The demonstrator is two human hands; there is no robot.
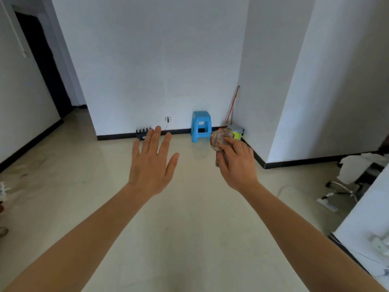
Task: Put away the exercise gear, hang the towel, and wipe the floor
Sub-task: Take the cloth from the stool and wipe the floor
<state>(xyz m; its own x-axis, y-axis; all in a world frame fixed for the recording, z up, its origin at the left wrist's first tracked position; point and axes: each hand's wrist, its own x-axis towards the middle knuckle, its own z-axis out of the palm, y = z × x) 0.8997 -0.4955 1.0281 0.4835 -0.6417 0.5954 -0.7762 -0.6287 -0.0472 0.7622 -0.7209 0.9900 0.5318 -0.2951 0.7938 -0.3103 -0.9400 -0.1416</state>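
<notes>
My right hand (236,163) is stretched out in front of me, closed around a bunched brownish patterned cloth (220,138) that sticks out above my fingers. My left hand (152,163) is raised beside it, palm down, fingers spread and holding nothing. Below both hands lies the pale tiled floor (168,228). Part of the cloth is hidden inside my grip.
A blue plastic stool (201,125) stands against the far wall. To its right are a red-handled mop (231,108) and a green-and-white bucket (239,131) in the corner. A black rack (142,133) sits by the skirting. An office chair base (343,188) and a power strip (328,204) lie at the right.
</notes>
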